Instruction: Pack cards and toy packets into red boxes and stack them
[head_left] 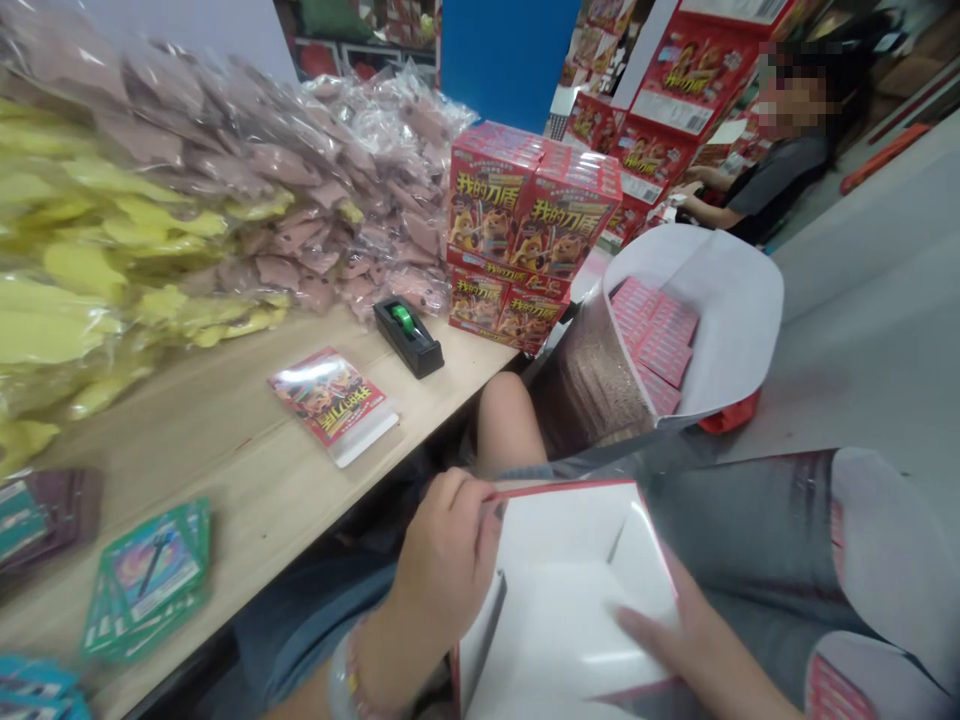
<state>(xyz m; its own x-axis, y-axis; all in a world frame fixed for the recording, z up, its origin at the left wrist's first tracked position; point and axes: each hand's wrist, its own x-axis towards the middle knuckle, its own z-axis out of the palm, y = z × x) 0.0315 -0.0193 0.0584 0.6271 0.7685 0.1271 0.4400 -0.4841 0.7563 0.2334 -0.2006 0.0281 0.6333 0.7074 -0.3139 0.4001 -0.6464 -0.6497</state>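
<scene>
- Box of white card with red edges stands open at the top and rests on the person's lap, between the two hands.
- Left hand is at the box's near left side; its fingers are clenched and pinch the red rim.
- Right hand lies against the inside of the box; its fingers are stretched out and released, pressing flat and not grasping.
- Wooden table is on the left side; on it lie a printed card pack, green cards and a black tape dispenser with green tape.
- Red printed boxes are stacked beside plastic bags of pink items and yellow items.
- Sack with white lining stands on the floor at right, holding flat red cards.
- Co-worker sits farther away, at upper right.
</scene>
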